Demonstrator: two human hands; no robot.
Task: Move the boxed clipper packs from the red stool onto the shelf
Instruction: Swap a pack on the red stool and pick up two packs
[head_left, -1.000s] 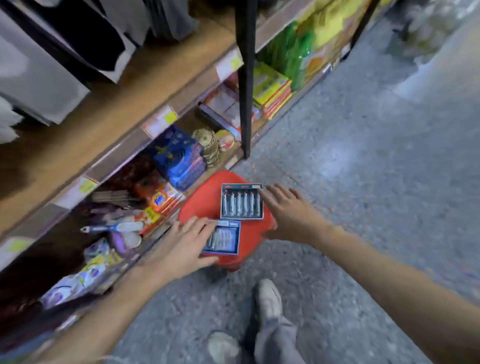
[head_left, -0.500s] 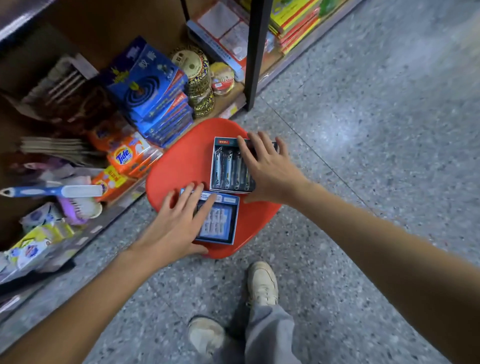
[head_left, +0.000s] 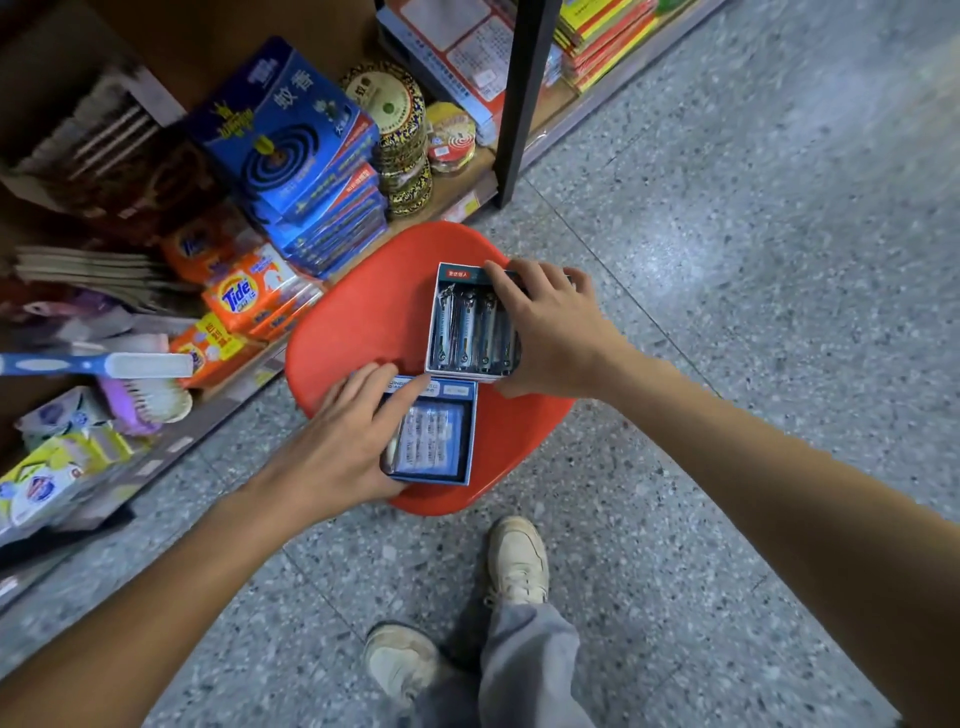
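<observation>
resting on the red stool (head_left: 363, 312) beside the shelf (head_left: 457, 192), two clipper boxes touch; left hand (head_left: 343, 441) grasps the near box (head_left: 441, 441), right hand (head_left: 550, 332) grasps the far box (head_left: 462, 322).

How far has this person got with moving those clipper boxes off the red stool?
Barely started. Nothing looks moved yet: both boxes still sit on the red stool. In hand: the left hand is closing around the blue box, and the right hand grips the open box of clippers. Neither box looks lifted. Left to do: carry both to the shelf beside the stool.
</observation>
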